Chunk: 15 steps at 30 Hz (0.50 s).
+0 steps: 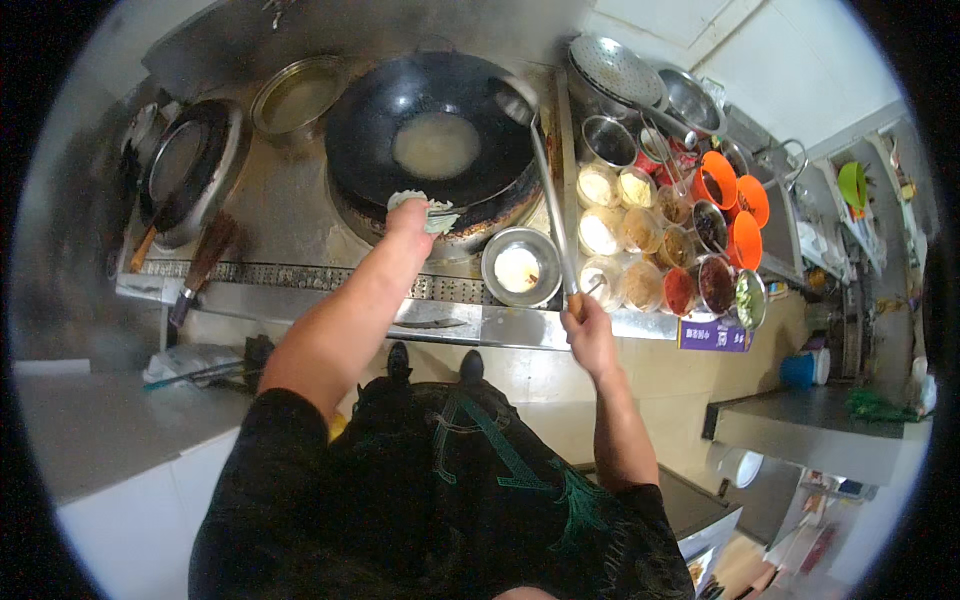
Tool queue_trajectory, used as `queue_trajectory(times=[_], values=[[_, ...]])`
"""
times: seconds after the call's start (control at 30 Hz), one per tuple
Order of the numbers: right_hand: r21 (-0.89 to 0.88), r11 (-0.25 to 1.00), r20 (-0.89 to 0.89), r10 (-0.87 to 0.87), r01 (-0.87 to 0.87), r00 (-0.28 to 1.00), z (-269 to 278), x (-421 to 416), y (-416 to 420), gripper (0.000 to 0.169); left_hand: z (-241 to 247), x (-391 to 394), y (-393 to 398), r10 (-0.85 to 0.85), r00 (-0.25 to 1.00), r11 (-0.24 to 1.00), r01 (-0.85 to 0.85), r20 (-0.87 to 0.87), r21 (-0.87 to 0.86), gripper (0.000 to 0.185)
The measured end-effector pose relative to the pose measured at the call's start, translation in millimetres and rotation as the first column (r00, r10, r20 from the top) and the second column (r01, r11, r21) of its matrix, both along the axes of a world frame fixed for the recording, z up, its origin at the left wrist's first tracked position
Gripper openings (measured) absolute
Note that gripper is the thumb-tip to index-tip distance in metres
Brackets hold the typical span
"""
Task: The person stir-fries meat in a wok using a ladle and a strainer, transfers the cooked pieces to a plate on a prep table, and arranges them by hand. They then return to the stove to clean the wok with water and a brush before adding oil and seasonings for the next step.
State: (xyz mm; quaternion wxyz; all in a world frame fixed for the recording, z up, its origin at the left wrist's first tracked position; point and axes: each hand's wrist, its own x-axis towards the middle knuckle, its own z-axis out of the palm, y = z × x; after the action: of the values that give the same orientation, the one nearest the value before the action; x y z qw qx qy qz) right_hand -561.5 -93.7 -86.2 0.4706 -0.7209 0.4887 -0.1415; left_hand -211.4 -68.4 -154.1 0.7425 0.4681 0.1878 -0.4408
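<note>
A large black wok [360, 142] sits on the stove burner with cloudy liquid [436, 145] pooled at its bottom. My left hand [409, 222] grips a folded pale cloth [442, 219] at the wok's near rim. In my right hand [589, 334] is the wooden-ended handle of a long metal ladle [551, 195]; its bowl rests at or just over the wok's right rim. Between my hands, a metal bowl [489, 264] stands on the stove's front edge, holding something whitish with a small brown piece.
Seasoning tubs [643, 229], orange containers [745, 240] and a perforated strainer [616, 67] crowd the right side. A round metal pot [264, 112] stands at the back left. Further left are a tilted second wok [225, 161] and a bristle brush [206, 251] by the front edge.
</note>
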Motion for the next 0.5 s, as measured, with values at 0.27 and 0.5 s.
queue_trajectory(times=[0.27,0.5], values=[[-0.658,0.571,-0.544,0.09,-0.491,0.834,159,101,-131,0.028,89,-7,93,-0.071,0.974,0.967,0.014,-0.217,-0.253,0.029],[-0.421,0.188,-0.902,0.019,-0.888,0.431,304,276,-60,0.022,136,22,159,-0.105,0.943,0.906,-0.04,-0.317,-0.421,0.021]])
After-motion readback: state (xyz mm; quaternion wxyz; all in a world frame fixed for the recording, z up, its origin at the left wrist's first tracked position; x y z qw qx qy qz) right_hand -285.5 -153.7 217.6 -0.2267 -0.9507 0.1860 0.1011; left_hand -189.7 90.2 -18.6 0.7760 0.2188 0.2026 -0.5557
